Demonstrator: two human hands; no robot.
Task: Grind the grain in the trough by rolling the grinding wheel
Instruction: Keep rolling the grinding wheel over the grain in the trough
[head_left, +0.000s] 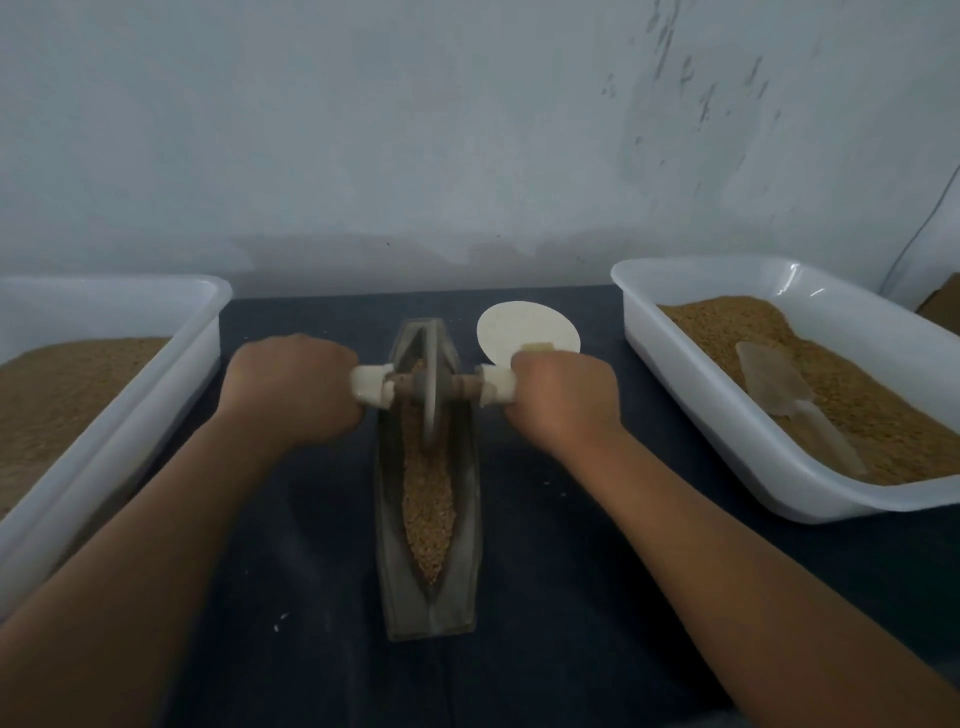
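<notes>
A long boat-shaped metal trough (470, 525) lies lengthwise on the dark table, its groove filled with brown grain (428, 514). The thin grinding wheel (430, 395) stands upright in the groove toward the far end, on an axle with white-wrapped handles. My left hand (291, 387) grips the left handle (368, 384). My right hand (563, 392) grips the right handle (496, 387). Both fists are curled tight around the handles, on either side of the trough.
A white tub (124, 415) of brown grain sits at the left. At the right, another white tub (691, 410) holds grain and a clear scoop (784, 387). Behind my right hand lies a pale round disc (524, 327). A wall rises just past the table.
</notes>
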